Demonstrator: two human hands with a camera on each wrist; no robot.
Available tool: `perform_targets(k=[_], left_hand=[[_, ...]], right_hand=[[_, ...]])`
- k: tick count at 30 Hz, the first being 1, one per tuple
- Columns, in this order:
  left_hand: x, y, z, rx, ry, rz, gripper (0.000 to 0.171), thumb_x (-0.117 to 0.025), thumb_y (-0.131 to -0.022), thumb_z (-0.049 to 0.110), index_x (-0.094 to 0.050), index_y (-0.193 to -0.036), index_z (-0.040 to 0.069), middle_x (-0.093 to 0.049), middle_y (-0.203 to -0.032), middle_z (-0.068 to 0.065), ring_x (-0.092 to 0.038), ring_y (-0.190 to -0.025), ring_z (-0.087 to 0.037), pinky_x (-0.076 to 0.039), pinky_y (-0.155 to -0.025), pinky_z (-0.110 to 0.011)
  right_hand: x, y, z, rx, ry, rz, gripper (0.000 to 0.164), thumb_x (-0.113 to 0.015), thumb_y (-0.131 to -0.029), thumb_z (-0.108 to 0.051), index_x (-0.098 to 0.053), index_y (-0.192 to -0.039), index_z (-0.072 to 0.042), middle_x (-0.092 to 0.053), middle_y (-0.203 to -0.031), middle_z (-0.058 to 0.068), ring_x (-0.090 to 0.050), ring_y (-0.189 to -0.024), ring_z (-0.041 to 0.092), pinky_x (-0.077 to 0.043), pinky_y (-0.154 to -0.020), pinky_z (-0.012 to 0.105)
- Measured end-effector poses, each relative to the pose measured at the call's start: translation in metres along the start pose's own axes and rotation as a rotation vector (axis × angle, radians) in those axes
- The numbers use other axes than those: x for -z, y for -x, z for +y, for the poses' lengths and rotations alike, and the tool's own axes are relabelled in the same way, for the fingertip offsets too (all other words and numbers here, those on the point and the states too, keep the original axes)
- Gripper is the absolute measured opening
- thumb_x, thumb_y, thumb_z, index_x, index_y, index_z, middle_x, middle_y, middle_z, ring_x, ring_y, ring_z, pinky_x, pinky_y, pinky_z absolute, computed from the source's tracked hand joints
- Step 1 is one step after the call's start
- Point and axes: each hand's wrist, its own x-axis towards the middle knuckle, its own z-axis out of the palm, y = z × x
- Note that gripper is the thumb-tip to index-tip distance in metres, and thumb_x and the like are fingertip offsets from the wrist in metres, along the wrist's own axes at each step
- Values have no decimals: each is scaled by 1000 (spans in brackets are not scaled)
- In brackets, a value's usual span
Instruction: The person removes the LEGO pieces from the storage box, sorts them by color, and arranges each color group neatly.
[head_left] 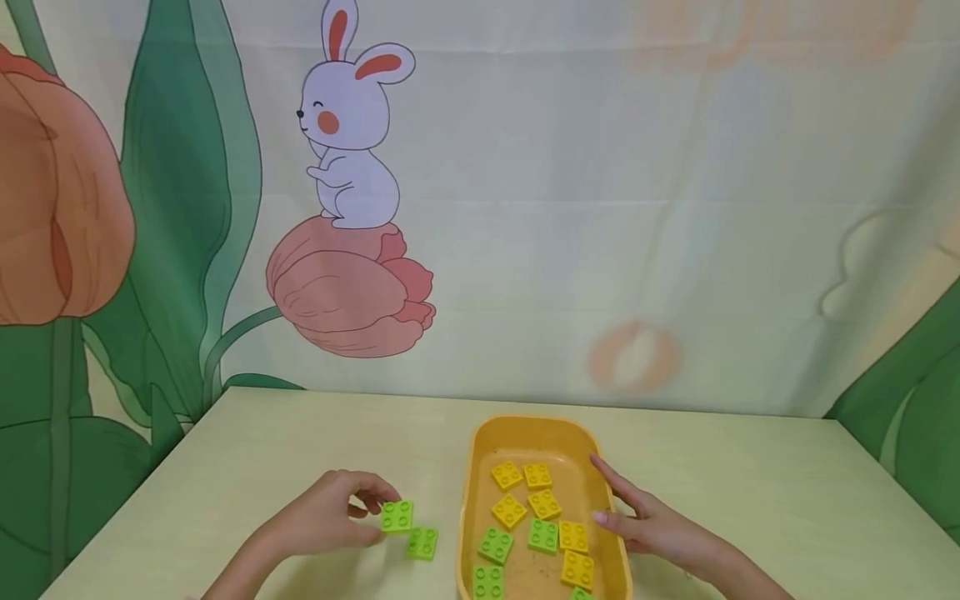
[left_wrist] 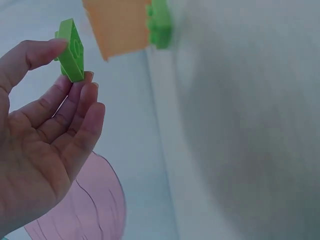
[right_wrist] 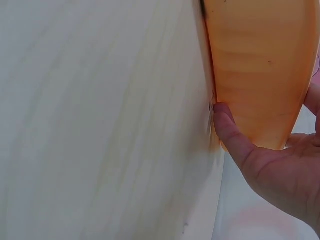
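My left hand [head_left: 330, 515] pinches a green toy brick [head_left: 397, 516] between thumb and fingers, left of the tray. In the left wrist view the same green brick [left_wrist: 72, 52] shows its hollow underside, held upright on edge. Another green brick [head_left: 423, 543] lies on the table just beyond the held one. My right hand [head_left: 660, 532] grips the right side of the orange tray [head_left: 471, 467], fingertips at its rim. In the right wrist view that hand [right_wrist: 280, 172] spans the tray's outer wall [right_wrist: 260, 75], one fingertip low near the table.
Inside the tray lie several yellow bricks [head_left: 509, 511] and several green bricks [head_left: 543, 535]. The pale table [head_left: 360, 425] ends at a hanging cloth [head_left: 525, 208] printed with a rabbit and flowers. The tray's near end runs out of the head view.
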Motion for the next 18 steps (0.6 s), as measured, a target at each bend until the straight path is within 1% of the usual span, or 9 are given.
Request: perform_targets(k=[3,7,11,14,18], left_hand=[[3,3,-10,50,-21,-14,30,-72,-71,9,-64,-100,7,-62,-95,2,-55,-83,-15,-49,-73,-30],[4,3,-17,60,-42,-31,29,-72,-70,10,-64,-98,7,-61,-94,2,-54,-82,-13,-48,-72,-28],[4,2,-21,75,-58,-52,28,-74,-69,9,-64,-95,7,-61,-90,2,-54,-79,-12,-46,-68,-25],[3,0,-24,105,-66,-79,28,-74,-67,6,-64,-93,6,-60,-88,1,-53,-78,-15,-44,-67,-26],[-1,-3,-23,132,-106,-99,28,-73,-66,1,-64,-92,7,-59,-85,2,-52,-79,-18,-43,-67,-29]], right_hand=[[1,1,0,5,4,0,74,-46,-96,-26,7,-146,-19,12,-145,30,-52,-111,28,-47,-84,44],[1,1,1,4,11,9,73,-46,-96,-26,7,-146,-19,12,-145,30,-52,-111,27,-48,-84,43],[2,1,1,2,11,8,74,-46,-96,-25,7,-146,-20,13,-145,29,-52,-112,27,-48,-84,44],[1,1,1,2,9,5,74,-47,-95,-25,7,-146,-20,13,-145,30,-52,-111,27,-48,-84,44],[1,1,1,-1,20,13,74,-47,-95,-25,6,-146,-19,12,-145,30,-51,-112,27,-48,-84,44]])
